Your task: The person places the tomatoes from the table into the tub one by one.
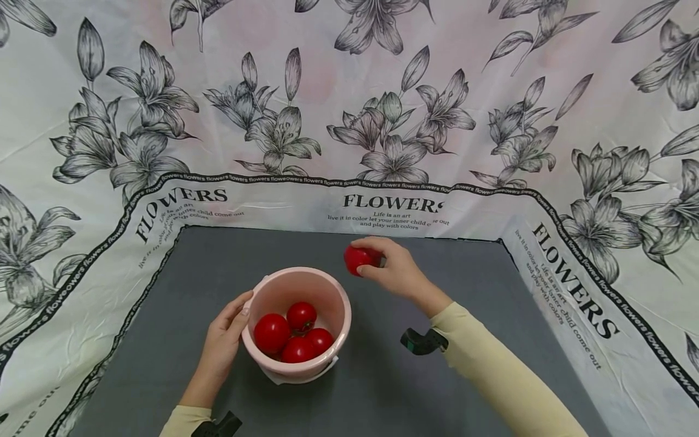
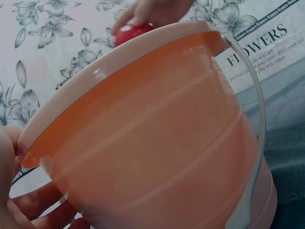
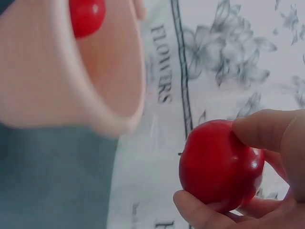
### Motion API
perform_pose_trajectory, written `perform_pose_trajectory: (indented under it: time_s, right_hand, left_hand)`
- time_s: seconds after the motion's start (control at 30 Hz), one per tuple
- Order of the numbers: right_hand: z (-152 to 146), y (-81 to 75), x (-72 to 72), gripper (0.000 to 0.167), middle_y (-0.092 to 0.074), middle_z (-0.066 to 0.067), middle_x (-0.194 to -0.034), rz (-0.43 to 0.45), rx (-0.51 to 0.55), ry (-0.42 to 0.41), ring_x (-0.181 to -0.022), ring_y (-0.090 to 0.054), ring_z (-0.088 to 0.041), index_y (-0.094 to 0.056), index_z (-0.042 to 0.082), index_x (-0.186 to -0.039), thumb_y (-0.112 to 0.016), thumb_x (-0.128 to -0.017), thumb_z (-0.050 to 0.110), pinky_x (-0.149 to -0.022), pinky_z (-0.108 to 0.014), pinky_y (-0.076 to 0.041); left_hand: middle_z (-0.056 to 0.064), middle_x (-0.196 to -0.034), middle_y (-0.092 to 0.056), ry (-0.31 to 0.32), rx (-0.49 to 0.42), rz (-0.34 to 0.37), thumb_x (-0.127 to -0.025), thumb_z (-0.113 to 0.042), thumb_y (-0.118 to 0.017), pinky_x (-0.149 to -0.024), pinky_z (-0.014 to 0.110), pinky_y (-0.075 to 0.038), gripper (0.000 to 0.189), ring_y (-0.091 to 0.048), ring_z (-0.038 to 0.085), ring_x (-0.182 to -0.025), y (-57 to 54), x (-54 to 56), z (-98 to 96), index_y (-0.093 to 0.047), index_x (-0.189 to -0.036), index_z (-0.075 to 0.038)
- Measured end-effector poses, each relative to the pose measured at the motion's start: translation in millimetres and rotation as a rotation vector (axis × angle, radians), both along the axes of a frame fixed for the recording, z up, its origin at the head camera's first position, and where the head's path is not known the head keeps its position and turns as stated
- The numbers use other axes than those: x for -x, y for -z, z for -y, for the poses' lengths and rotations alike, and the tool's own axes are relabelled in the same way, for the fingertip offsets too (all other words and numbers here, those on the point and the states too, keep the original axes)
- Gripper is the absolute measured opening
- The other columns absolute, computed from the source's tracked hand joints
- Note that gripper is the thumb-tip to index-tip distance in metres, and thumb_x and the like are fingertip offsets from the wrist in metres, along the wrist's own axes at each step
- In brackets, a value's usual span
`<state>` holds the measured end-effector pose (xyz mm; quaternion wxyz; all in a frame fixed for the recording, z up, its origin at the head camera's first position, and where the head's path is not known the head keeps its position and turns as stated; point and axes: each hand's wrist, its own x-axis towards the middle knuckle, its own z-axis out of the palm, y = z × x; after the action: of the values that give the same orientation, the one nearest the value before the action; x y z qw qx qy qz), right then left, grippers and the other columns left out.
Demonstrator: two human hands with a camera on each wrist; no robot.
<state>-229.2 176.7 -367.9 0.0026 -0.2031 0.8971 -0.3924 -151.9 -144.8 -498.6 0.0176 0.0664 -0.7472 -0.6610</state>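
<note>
A pink bucket (image 1: 338,303) stands on the grey surface, and several red tomatoes (image 1: 272,332) lie at its bottom, with a bit of green stem among them. At the bucket's left side my left hand (image 1: 222,335) grips the rim; in the left wrist view its fingers (image 2: 45,210) lie along the outer wall. My right hand (image 1: 394,267) holds a glossy red apple (image 3: 219,164) between thumb and fingers, beyond the bucket's right rim and apart from it. A short dark stem shows on the apple in the right wrist view.
The bucket's pale handle (image 2: 259,109) hangs down its outside. A floral cloth (image 1: 306,206) with printed lettering borders the grey surface (image 1: 448,376) at the back and sides. Black wrist straps (image 1: 423,342) sit on both sleeves.
</note>
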Motion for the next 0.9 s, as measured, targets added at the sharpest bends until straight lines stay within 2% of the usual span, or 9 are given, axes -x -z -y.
perform_pose_trajectory:
  time_s: [0.2,0.4,0.53,0.73,0.9]
  right_hand:
    - [30.3,-8.4,-6.0,0.044,-0.059,-0.01,-0.142,0.007,0.006,-0.115,-0.119,-0.058,-0.028,-0.065,0.013,-0.136,-0.07,-0.092,0.009,-0.09,-0.04,-0.058]
    - [56.9,-4.4,-12.3,0.044,-0.06,-0.012,-0.14,0.043,-0.062,-0.26,-0.122,-0.058,-0.029,-0.066,0.013,-0.134,-0.071,-0.091,0.008,-0.091,-0.038,-0.06]
    - [70.0,4.5,-16.3,0.045,-0.062,-0.011,-0.135,0.085,-0.127,-0.338,-0.119,-0.057,-0.026,-0.067,0.014,-0.134,-0.072,-0.089,0.009,-0.089,-0.035,-0.06]
    - [82.2,24.8,-18.4,0.047,-0.066,-0.006,-0.134,0.129,-0.169,-0.396,-0.117,-0.058,-0.023,-0.067,0.013,-0.134,-0.074,-0.088,0.007,-0.089,-0.03,-0.059]
    - [87.9,40.9,-16.0,0.046,-0.069,-0.005,-0.131,0.138,-0.214,-0.417,-0.115,-0.059,-0.021,-0.068,0.01,-0.132,-0.076,-0.087,0.008,-0.091,-0.027,-0.058]
  left_hand:
    - [0.011,-0.154,-0.048,0.012,0.002,-0.01,-0.109,-0.029,-0.047,-0.091,0.01,-0.051,0.045,-0.052,-0.013,-0.112,0.5,-0.7,0.8,-0.048,-0.151,-0.014]
    - [0.012,-0.153,-0.049,0.005,-0.009,-0.013,-0.109,-0.028,-0.048,-0.089,0.009,-0.051,0.044,-0.053,-0.013,-0.111,0.7,-0.6,-0.1,-0.049,-0.15,-0.014]
    - [0.017,-0.153,-0.05,0.003,-0.009,-0.031,-0.109,-0.026,-0.048,-0.088,0.009,-0.051,0.044,-0.054,-0.013,-0.11,1.1,-0.8,-0.3,-0.049,-0.15,-0.011]
    - [0.018,-0.151,-0.051,0.001,-0.01,-0.047,-0.108,-0.026,-0.049,-0.088,0.011,-0.053,0.045,-0.056,-0.013,-0.109,1.3,-0.9,0.2,-0.05,-0.149,-0.008]
    - [0.001,-0.144,-0.055,0.002,-0.025,-0.034,-0.108,-0.027,-0.05,-0.088,0.013,-0.054,0.044,-0.058,-0.012,-0.109,1.1,-0.1,1.3,-0.05,-0.149,-0.01]
